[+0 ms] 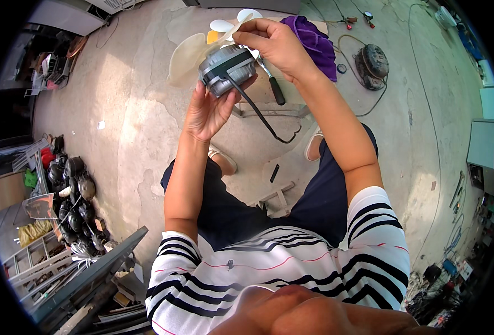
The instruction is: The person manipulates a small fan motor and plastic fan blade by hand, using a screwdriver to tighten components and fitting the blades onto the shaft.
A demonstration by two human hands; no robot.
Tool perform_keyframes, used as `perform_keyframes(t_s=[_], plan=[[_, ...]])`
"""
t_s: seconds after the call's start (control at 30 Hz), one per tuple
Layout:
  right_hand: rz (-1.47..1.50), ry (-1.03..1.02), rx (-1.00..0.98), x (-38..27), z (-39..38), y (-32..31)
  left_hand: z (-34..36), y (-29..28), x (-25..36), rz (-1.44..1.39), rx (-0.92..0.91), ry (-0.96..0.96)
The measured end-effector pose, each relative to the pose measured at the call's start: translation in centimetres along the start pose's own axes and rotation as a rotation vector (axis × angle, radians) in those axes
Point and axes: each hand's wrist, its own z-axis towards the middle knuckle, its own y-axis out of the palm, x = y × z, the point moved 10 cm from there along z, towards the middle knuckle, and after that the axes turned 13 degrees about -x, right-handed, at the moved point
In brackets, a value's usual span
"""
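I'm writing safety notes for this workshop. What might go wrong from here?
The fan motor is held up in the left hand, so it could drop if that grip slips. Its dangling black cable might snag and tug the motor. The fan blade juts out past the motor, so a knock could crack or bend it.

The motor [227, 70] hid most fingers of the left grip [209, 114]; what the right grip [273, 46] touched by the fan blade [187, 58] was too small to tell. Clutter [436, 296] at lower right blurred, cut off by the dark rim.
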Motion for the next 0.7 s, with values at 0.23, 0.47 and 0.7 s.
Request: perform_keyframes(t_s=[0.23,0.47,0.7], plan=[[-0.214,-0.067,0.007,-0.4,0.2,0.2,-0.3,-0.3,0.4,0.110,0.110,0.000],[-0.312,-0.056,-0.208,-1.6,-0.2,1.6,-0.6,-0.1,0.8,0.023,0.046,-0.013],[-0.637,-0.143,-0.306,-4.3,-2.5,4.7,-0.9,1.3,2.4,0.422,0.136,0.020]])
